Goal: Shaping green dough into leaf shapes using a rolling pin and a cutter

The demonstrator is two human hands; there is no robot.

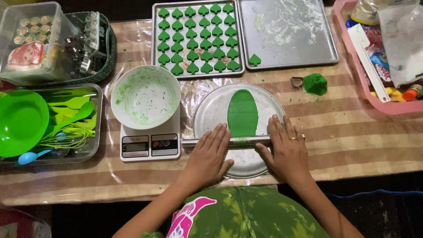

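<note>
My left hand (209,154) and right hand (284,147) lie flat, fingers spread, palms pressing a metal rolling pin (242,141) without gripping it. Under it, a smooth green dough (242,112) oval stretches lengthwise across the round metal tray (209,110).

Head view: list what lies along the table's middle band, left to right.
Green bowl → white bowl on the kitchen scale → round metal tray → green dough lump → pink tray.
</note>
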